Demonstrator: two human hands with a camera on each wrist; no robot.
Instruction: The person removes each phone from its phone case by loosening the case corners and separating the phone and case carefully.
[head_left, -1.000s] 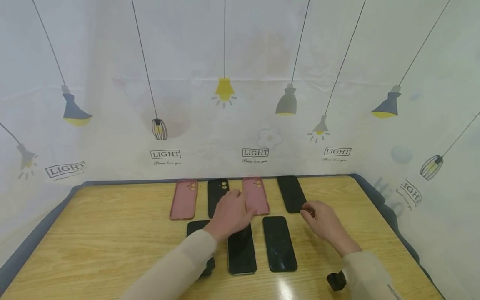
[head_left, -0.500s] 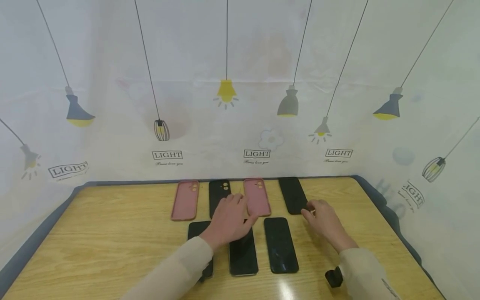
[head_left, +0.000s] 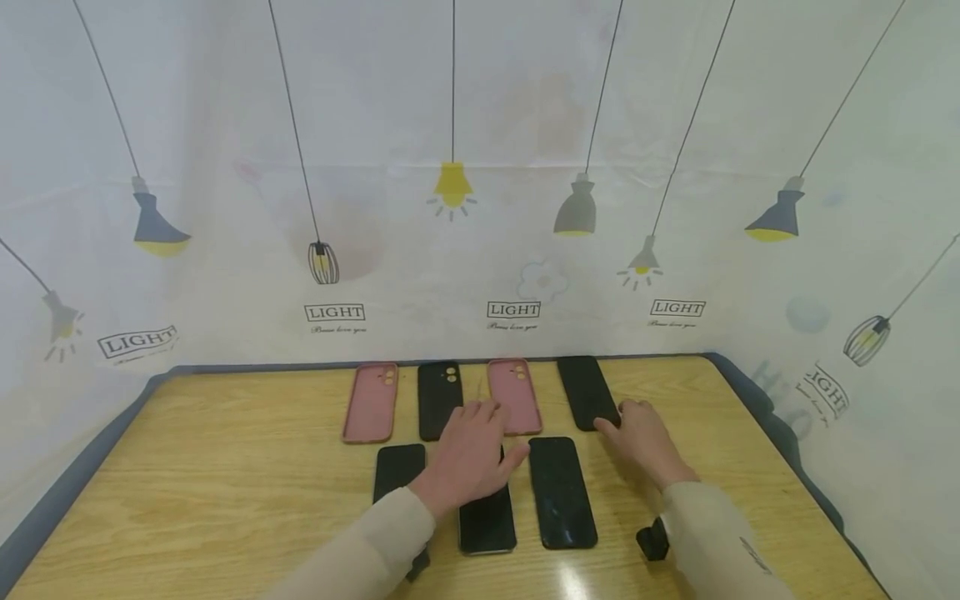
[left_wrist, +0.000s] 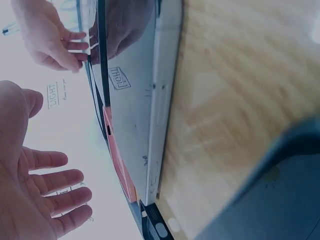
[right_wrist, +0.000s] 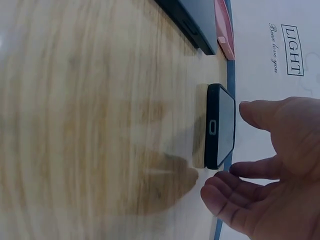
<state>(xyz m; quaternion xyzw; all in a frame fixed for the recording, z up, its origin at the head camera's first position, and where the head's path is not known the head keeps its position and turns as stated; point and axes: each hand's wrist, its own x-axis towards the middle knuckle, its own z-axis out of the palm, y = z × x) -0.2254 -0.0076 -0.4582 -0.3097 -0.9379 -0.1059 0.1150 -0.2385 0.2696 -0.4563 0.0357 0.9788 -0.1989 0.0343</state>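
Observation:
My left hand (head_left: 468, 454) is above the middle dark phone (head_left: 487, 527), its fingers loosely spread and holding nothing. In the left wrist view, the left hand (left_wrist: 45, 192) shows an open palm beside the phone's metal edge (left_wrist: 162, 100). At the back right lies a phone in a black case (head_left: 582, 387). My right hand (head_left: 643, 437) is at its near right corner, thumb and fingers apart. The right wrist view shows the right hand (right_wrist: 270, 170) around the cased phone's end (right_wrist: 213, 127); whether it touches is unclear.
In the back row lie a pink phone case (head_left: 371, 404), a black case (head_left: 437, 400) and another pink case (head_left: 516, 387). Dark phones lie in front, at the right (head_left: 562, 493) and left (head_left: 397, 468), the latter partly under my left forearm. A lamp-printed curtain (head_left: 412, 267) stands behind the table.
My left hand has drawn back slightly toward me, uncovering more of the black case. The right hand has shifted slightly, its thumb now at the cased phone's near edge. The phones and cases stay in place.

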